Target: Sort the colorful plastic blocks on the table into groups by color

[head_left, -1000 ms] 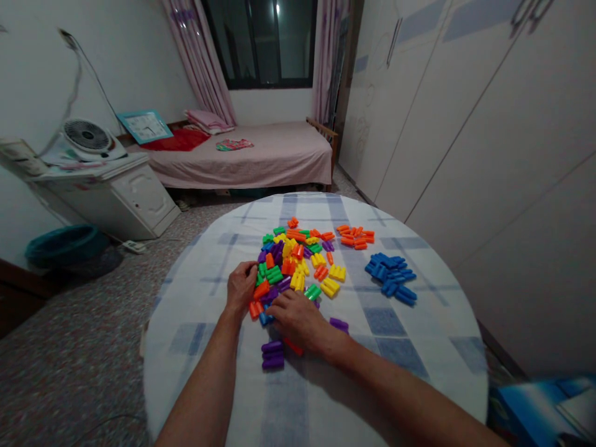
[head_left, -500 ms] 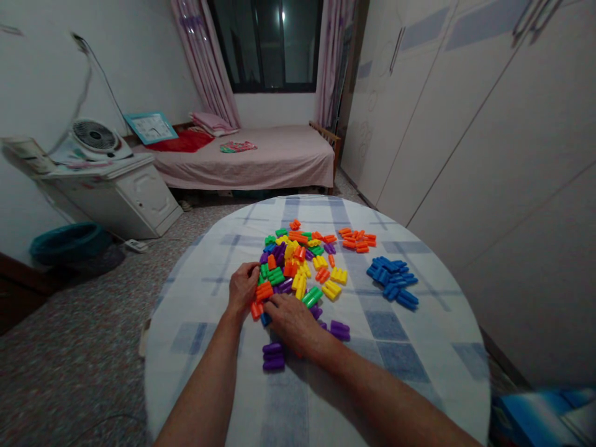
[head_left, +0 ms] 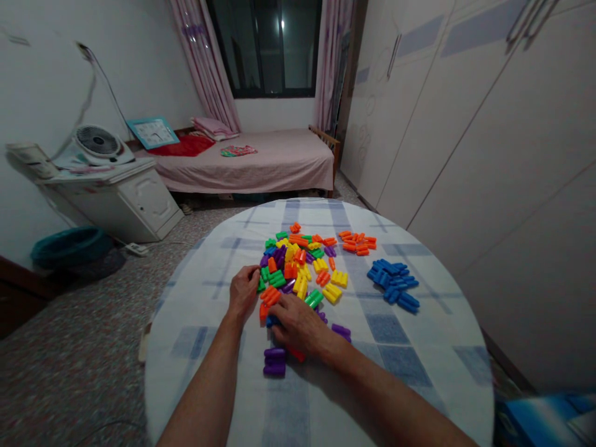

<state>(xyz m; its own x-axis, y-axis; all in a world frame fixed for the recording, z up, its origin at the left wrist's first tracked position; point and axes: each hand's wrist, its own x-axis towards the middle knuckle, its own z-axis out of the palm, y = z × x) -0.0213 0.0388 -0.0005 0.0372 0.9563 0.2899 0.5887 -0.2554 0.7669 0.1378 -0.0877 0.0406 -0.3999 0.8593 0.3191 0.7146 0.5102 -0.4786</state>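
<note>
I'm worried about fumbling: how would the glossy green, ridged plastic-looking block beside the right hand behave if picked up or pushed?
The glossy green, ridged plastic-looking block would likely stay stiff, as its bars look straight. Its bright highlights suggest a smooth, perhaps slightly slippery surface. It seems unlikely to roll far, since its rounded bars appear joined side by side.

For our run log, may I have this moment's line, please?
left hand: beside mixed blocks; right hand: at blue block; blue pile: right of mixed blocks

No readable text; no legible labels or numbers
</note>
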